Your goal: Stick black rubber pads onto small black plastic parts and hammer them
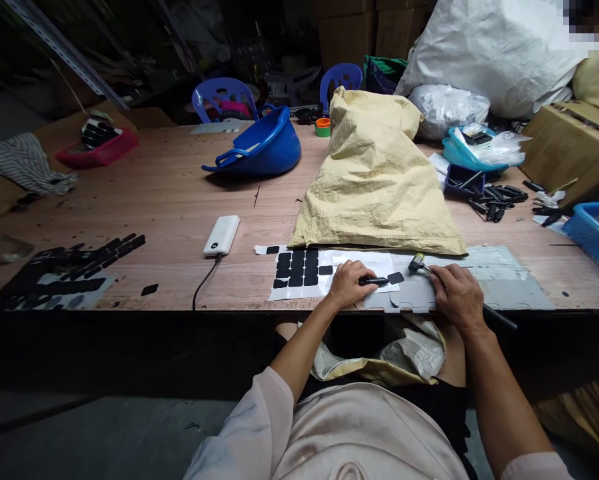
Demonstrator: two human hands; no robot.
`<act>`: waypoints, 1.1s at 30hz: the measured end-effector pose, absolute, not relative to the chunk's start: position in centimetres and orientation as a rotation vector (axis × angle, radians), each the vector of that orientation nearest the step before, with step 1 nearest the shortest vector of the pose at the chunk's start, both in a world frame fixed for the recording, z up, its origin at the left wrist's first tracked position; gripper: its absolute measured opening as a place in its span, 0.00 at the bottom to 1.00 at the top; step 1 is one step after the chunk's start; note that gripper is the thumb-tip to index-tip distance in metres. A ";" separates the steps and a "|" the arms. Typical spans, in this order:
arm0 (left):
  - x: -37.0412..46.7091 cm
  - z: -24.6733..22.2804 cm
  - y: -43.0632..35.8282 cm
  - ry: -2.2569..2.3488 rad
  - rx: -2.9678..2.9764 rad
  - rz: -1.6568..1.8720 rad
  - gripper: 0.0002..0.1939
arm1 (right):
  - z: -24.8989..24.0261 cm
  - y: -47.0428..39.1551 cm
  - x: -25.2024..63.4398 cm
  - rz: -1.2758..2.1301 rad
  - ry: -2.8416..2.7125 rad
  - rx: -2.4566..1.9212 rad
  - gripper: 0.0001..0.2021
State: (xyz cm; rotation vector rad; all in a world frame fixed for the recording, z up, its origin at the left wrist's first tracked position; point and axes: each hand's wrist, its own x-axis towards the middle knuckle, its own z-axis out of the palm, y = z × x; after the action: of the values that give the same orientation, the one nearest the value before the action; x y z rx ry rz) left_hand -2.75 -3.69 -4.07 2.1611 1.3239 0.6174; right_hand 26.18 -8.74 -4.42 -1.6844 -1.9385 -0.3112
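Observation:
My left hand [348, 283] is closed on a slim black tube-like piece [375, 281], held low over the white sheet at the front of the table. Just right of its tip lies a black rounded patch [395, 277]. My right hand [458, 295] grips a small hammer [417, 263]; its head points left and its black handle sticks out beyond my wrist. Several black stick-on patches [297, 268] sit in rows on the white backing sheet [324, 291], left of my left hand. Under my right hand is a grey board [419, 293].
A cream sack [374, 180] lies behind my hands. Further left are a white power bank [222, 235] with a cable, a blue basin [269, 147] and black strips [74, 273]. Loose black tubes [502, 198], a teal basket [479, 157] and a blue tray [594, 237] stand to the right.

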 end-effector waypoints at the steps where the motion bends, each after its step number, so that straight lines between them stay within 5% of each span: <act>1: -2.7 -4.0 -3.7 1.330 2.156 0.610 0.09 | -4.1 -9.1 25.4 -0.263 -1.918 -1.660 0.15; 9: -2.6 -3.6 -3.8 1.342 2.144 0.577 0.10 | -2.6 -11.8 19.1 0.189 -1.956 -1.396 0.20; 33: -2.6 -3.6 -3.9 1.343 2.126 0.596 0.09 | -2.7 -12.1 20.5 -0.097 -1.914 -1.582 0.19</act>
State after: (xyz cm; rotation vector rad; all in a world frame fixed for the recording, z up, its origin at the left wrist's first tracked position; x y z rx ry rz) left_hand -2.56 -3.90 -3.61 2.1261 1.3428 0.5964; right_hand 20.47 -12.08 -2.67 -1.5819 -1.9143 -0.0969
